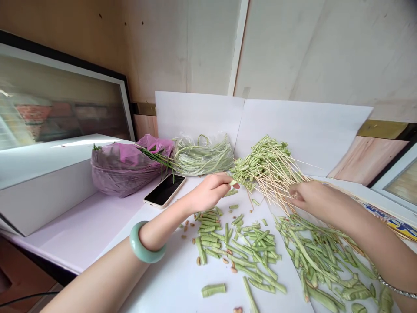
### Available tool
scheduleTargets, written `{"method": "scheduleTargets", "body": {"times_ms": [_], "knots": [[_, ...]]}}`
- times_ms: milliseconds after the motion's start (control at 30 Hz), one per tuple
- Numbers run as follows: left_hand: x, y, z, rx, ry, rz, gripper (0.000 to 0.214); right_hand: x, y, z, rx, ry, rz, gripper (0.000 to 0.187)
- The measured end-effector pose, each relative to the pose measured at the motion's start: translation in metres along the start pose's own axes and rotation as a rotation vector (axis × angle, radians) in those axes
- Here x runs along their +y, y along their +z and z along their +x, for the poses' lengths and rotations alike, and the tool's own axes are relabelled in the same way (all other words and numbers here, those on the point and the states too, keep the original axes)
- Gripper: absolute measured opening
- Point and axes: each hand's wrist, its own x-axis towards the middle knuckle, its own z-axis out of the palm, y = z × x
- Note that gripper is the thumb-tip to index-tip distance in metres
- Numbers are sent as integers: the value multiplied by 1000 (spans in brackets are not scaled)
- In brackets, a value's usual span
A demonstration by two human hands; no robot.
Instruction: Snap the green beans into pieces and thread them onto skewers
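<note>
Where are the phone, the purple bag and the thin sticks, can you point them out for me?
Phone (pixel 165 190): head view, on the middle of its dark screen.
Purple bag (pixel 125 171): head view, on its front side.
Thin sticks (pixel 277 184): head view, on the bare middle of the bundle.

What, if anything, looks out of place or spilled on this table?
Small brown seeds lie loose on the white sheet around the cut green pods, perhaps spilled from them. The phone also seems a little odd, lying so near the food.
</note>
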Motion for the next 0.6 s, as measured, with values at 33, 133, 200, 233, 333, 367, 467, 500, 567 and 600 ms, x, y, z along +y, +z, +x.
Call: {"method": "scheduleTargets", "body": {"times_ms": [33, 133, 200, 233, 333, 367, 467, 500, 567, 600], "knots": [[-3, 2, 1, -27, -11, -39, 19, -14, -2, 0, 52, -40, 17, 20], [-12, 12, 2, -95, -47, -177, 22, -60, -1, -4, 167, -228, 99, 41], [-17, 21, 2, -107, -60, -253, 35, -84, 7, -9, 182, -371, 121, 40], [-19, 25, 2, -107, -64, -277, 38, -93, 11, -12, 180, -430, 124, 33], [-22, 32, 2, -109, -65, -286, 37, -100, 18, -17, 199, -529, 116, 22], [-23, 33, 1, -114, -65, -268, 31, -99, 18, -17, 220, -535, 114, 25], [-22, 30, 2, -137, -55, -169, 16, -89, 13, -14, 291, -510, 115, 26], [-21, 28, 2, -142, -46, -131, 21, -86, 12, -13, 304, -498, 116, 25], [-19, 27, 2, -151, -21, -62, 26, -85, 11, -12, 296, -494, 123, 22], [-18, 27, 2, -154, -9, -32, 25, -86, 12, -12, 279, -498, 131, 22]]}}
